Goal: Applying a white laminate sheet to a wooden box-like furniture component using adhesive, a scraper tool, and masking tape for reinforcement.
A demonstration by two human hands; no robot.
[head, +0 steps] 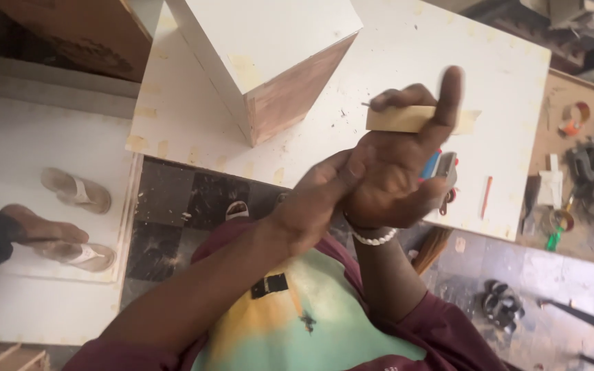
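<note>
The right hand [397, 175] pinches a small pale wood block [407, 119], fingers [448, 89] curled round it. The left hand [321, 196] presses against it, its fingers hidden. Both hover over the white worktop [393, 55].

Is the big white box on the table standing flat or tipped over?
Tipped. The white box rests on the table with one corner pointing down and its brown side showing.
</note>
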